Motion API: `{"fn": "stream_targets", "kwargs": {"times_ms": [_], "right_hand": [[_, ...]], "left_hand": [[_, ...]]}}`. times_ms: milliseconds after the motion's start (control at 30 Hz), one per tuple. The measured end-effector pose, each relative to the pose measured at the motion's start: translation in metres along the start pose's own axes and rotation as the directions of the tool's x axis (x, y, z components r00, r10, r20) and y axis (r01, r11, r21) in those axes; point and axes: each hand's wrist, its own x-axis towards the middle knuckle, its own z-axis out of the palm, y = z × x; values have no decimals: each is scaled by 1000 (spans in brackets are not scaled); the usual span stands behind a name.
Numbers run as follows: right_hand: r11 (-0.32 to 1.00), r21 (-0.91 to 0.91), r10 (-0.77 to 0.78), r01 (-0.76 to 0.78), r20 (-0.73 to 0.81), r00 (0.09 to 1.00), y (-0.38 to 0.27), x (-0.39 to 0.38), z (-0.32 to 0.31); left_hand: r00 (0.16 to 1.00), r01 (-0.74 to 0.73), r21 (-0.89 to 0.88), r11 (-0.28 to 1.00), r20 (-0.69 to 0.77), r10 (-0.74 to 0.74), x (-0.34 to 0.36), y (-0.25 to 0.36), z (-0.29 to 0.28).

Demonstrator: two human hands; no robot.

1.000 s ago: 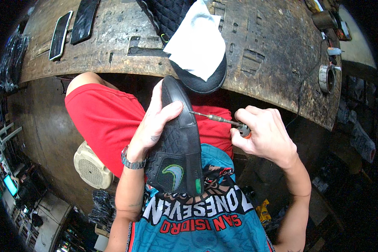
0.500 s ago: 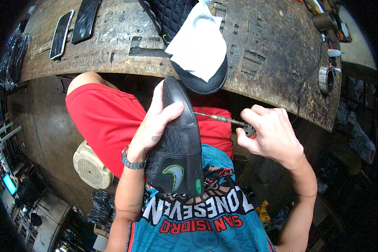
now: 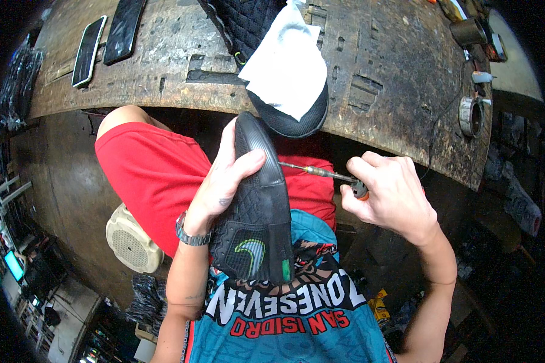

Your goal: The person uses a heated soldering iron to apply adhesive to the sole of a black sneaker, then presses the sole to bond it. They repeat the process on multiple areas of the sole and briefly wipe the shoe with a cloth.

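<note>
My left hand (image 3: 219,181) grips a black shoe (image 3: 252,212) by its toe end, with the thumb across the side of the sole and the fingers behind it. The shoe is held on edge above my lap, sole edge to the right, heel toward my body. My right hand (image 3: 393,196) is closed around the orange handle of an awl (image 3: 317,171), a slim metal shaft with a brass-coloured part. The awl's tip meets the sole edge near the toe; whether it has pierced in cannot be made out.
Ahead stands a worn wooden workbench (image 3: 399,91). A second black shoe (image 3: 300,124), partly covered by a white cloth (image 3: 287,66), sits at its near edge. Two phones (image 3: 88,51) lie at the left, a tape roll (image 3: 470,116) at the right. A beige stool (image 3: 133,239) is below left.
The shoe's toe and the awl's tip have shifted down very slightly. Both hands keep their grips, and the bench items stay in place.
</note>
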Motion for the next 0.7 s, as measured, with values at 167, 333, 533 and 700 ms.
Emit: {"fn": "stream_targets", "kwargs": {"times_ms": [167, 333, 533, 700], "right_hand": [[1000, -12, -8, 8, -9, 1000, 1, 3, 0], [1000, -25, -18, 19, 11, 1000, -4, 4, -4], [992, -80, -99, 95, -52, 994, -3, 9, -8], [990, -104, -103, 99, -33, 994, -3, 9, -10]], "left_hand": [[1000, 9, 6, 1000, -4, -9, 0, 0, -1], [1000, 11, -4, 1000, -2, -11, -1, 0, 1], [1000, 6, 33, 999, -10, -5, -1, 1, 0], [1000, 10, 39, 999, 7, -10, -1, 1, -1]]}}
